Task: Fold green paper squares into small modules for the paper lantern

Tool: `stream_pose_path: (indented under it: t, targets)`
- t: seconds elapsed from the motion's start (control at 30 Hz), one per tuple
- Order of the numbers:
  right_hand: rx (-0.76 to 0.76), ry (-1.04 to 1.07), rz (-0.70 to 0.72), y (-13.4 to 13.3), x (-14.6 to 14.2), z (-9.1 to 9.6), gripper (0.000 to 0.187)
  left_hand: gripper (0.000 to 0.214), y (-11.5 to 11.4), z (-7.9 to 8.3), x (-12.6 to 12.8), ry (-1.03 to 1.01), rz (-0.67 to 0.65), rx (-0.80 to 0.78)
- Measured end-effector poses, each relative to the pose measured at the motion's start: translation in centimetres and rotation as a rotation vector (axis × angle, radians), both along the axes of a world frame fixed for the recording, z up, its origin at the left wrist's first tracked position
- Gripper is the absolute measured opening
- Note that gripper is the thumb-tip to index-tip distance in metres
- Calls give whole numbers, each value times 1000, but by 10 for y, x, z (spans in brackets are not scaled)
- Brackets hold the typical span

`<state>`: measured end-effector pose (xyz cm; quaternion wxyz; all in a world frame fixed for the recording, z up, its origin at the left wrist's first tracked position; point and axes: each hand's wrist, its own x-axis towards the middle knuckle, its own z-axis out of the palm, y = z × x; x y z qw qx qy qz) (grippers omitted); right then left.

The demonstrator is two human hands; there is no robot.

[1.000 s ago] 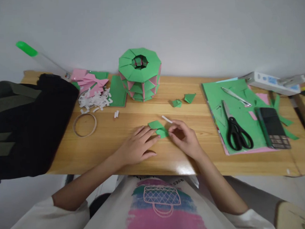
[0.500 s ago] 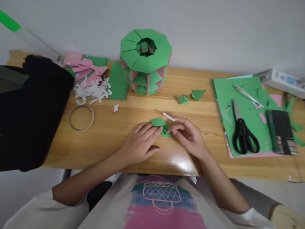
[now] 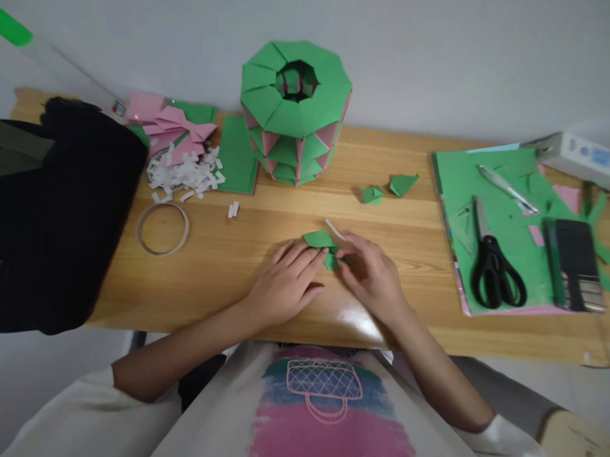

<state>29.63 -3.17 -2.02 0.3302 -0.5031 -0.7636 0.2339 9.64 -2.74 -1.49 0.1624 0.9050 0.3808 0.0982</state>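
Note:
In front of me lies a small folded green paper piece [image 3: 319, 239], partly hidden under my fingers. My left hand [image 3: 289, 286] rests palm down with its fingers stretched out, their tips pressing on the paper's left and near side. On the right edge of the piece, my right hand [image 3: 371, 273] is closed, thumb and forefinger bent together at the paper. A narrow white strip [image 3: 335, 229] sticks out beyond the right hand's knuckles; whether the fingers grip it or only touch it, I cannot tell.
Two folded green pieces [image 3: 403, 184] lie beyond my right hand. A green and pink paper vase [image 3: 301, 122] stands at the back. At left are white paper bits [image 3: 187, 171], a ring [image 3: 163, 251] and a black bag [image 3: 59, 217]; at right, scissors [image 3: 494, 268] on green sheets [image 3: 453, 176].
My right hand has shifted slightly, its fingers curling closer to the folded paper. The white strip has tilted steeper. The whole view has moved a little.

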Motion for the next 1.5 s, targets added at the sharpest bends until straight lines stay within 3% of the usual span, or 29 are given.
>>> stream_pose_path:
  t: [0.3,0.47,0.9,1.5]
  targets:
    - [-23,48,11,-7,5,6,32,41,3,1,-4,-34,-22,-21]
    - [-122,198,-145,-6,4,12,8,40,5,0,-7,-11,-61,-9]
    - [-156,302,-442,-12,-12,-3,16,42,7,0,-9,-17,-82,38]
    - [-124,223,-488,-15,-31,-19,17,41,8,2,-11,-70,-59,-8]
